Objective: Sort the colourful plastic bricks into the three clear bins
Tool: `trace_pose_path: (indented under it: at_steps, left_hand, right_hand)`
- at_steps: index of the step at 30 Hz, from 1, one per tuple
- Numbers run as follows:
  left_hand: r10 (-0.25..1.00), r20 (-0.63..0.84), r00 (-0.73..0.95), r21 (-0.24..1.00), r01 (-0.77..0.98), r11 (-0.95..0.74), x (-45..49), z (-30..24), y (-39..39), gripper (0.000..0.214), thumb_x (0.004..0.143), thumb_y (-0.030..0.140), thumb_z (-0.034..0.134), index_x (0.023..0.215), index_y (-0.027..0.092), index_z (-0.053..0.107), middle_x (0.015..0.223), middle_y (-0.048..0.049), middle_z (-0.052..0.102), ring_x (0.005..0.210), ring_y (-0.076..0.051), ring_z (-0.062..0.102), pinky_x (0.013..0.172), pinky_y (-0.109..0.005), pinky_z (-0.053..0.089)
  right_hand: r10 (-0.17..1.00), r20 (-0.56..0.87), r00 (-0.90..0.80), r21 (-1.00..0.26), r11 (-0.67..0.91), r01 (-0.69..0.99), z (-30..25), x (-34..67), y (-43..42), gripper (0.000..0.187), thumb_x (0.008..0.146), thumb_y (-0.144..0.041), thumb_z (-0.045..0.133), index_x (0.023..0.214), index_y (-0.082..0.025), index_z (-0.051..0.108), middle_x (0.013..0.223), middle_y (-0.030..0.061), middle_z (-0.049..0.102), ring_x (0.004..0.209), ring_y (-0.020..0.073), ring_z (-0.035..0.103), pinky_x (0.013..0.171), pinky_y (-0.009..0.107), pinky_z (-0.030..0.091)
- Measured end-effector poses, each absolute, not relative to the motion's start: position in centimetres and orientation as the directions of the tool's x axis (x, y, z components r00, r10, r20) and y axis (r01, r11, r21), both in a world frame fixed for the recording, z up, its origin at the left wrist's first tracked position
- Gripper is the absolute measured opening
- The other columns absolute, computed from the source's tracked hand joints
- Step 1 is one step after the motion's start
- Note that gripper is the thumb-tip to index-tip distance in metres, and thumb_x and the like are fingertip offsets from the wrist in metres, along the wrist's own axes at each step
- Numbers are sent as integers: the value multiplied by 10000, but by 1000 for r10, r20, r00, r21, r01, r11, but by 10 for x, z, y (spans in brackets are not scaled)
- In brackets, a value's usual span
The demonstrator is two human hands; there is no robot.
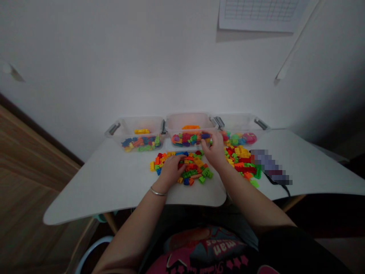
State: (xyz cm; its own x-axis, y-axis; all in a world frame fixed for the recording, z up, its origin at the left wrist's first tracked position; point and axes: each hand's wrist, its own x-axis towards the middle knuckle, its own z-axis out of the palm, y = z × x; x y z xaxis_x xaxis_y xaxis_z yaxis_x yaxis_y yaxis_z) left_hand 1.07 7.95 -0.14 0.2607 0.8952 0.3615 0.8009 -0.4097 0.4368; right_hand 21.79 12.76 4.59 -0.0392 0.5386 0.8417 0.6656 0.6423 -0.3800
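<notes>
My left hand point(172, 167) lies over the left part of a pile of colourful plastic building bricks point(196, 167), its fingers curved and apart among them. Bricks show between its thumb and forefinger, and none is plainly gripped. Farther forward, my right hand point(216, 148) is raised at the front of the middle clear bin point(189, 118). Its thumb and forefinger close around what looks like a dark blue building brick point(205, 136). The other fingers are hard to make out. More bricks point(242, 163) lie right of my right forearm, which hides part of the pile.
A left clear bin point(142, 122) and a right clear bin point(236, 120), both holding bricks, flank the middle one against the wall. A pixelated flat object point(269, 165) with a dark cord lies right on the white table point(114, 190). A gridded paper sheet point(256, 15) hangs above.
</notes>
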Motion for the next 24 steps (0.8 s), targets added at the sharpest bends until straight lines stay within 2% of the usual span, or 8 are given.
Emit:
trace_pose_path:
  at_steps: [4, 8, 12, 24]
  left_hand:
    - [898, 362, 252, 458, 790, -406, 10, -3, 80, 406, 868, 235, 623, 1269, 177, 595, 1098, -83, 711, 1044, -241, 633, 975, -420, 486]
    - [894, 365, 259, 479, 771, -420, 10, -4, 81, 462, 864, 236, 627, 1318, 184, 563, 1108, -72, 715, 1073, -243, 625, 1009, -423, 467]
    - [896, 360, 259, 493, 763, -418, 10, -5, 82, 470, 852, 235, 638, 1316, 205, 566, 1145, -65, 710, 1099, -247, 620, 1031, -433, 455]
    - [904, 359, 232, 542, 737, -404, 10, -9, 85, 406, 847, 230, 657, 1247, 191, 595, 1078, -71, 738, 1052, -236, 659, 1009, -440, 473]
  right_hand:
    - [585, 801, -126, -393, 672, 628, 11, 210, 93, 296, 831, -221, 533, 1120, -213, 598, 1070, 100, 687, 1020, 266, 616, 941, 463, 482]
    - [709, 659, -252, -424, 627, 654, -5, 203, 79, 330, 810, -202, 578, 1134, -233, 629, 1139, 99, 681, 1104, 283, 591, 1006, 485, 457]
    - [755, 543, -367, -403, 618, 675, -4, 198, 79, 300, 820, -218, 615, 1114, -234, 669, 1105, 94, 697, 1084, 287, 588, 1004, 481, 457]
    - [806, 466, -364, -397, 559, 728, -1, 193, 83, 225, 830, -253, 653, 1045, -201, 691, 991, 94, 709, 1022, 281, 596, 942, 446, 479]
